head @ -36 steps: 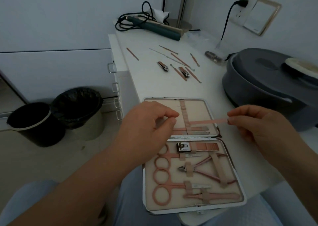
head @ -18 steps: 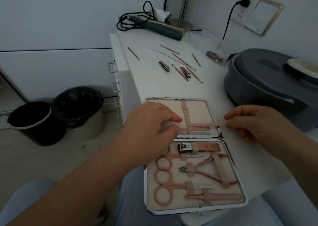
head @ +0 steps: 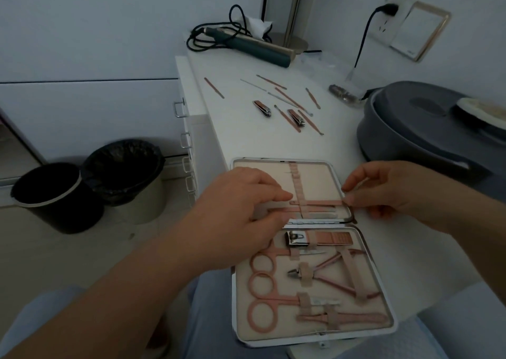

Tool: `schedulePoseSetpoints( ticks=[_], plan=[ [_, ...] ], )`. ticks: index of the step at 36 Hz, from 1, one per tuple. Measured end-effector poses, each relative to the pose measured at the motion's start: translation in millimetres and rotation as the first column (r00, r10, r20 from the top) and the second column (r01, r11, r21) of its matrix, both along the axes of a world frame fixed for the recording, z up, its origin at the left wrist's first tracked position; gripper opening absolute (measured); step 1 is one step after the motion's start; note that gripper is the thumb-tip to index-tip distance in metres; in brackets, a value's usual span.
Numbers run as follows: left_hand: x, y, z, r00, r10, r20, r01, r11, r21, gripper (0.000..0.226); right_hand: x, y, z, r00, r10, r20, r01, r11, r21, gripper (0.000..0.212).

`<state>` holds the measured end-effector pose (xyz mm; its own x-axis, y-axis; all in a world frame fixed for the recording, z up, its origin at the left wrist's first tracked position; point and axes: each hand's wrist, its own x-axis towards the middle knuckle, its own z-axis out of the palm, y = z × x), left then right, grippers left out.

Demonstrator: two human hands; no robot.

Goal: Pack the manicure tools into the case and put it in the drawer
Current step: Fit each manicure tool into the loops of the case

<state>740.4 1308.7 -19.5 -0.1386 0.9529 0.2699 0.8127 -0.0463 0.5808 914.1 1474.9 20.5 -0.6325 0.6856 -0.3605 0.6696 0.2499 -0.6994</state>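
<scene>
Open case (head: 331,172) at table (head: 246,145) edge; right hand (head: 388,191) pinches slim pink tool (head: 323,202) at its end, left hand (head: 246,202) pinches near the elastic strap (head: 298,186); best to slide level under the loop, left fingers steadying; loose tools (head: 290,107) wait farther back.

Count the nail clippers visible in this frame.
3. One large clipper is strapped in the case's near half; two small clippers lie loose on the table beyond the case, one left, one right. The hands may hide others.
</scene>
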Motion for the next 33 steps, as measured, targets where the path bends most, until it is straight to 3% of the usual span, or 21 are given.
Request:
schedulePoseSetpoints(
  ticks=[4, 8, 20, 33],
  plan=[
    [-4, -3, 0, 1.0, -0.009, 0.009, 0.009, 1.0, -0.001, 0.037, 0, -5, -1, 0.995, 0.101, 0.008, -0.098, 0.938, 0.333, 0.013],
    [-6, -4, -1, 1.0, -0.004, 0.004, 0.003, 1.0, 0.009, 0.033, -6, -13, 3, 0.977, 0.202, 0.07, -0.212, 0.873, 0.439, 0.008],
    [-5, -3, -3, 0.999, -0.036, -0.03, 0.036, 0.999, 0.012, 0.038, -25, -17, 13, 0.881, 0.305, 0.363, -0.438, 0.815, 0.379, 0.012],
    [-6, -2, -5, 0.998, -0.053, -0.03, 0.053, 0.998, -0.017, 0.04, -48, -20, 20, 0.74, 0.447, 0.502, -0.634, 0.714, 0.298, 0.015]
  ],
)
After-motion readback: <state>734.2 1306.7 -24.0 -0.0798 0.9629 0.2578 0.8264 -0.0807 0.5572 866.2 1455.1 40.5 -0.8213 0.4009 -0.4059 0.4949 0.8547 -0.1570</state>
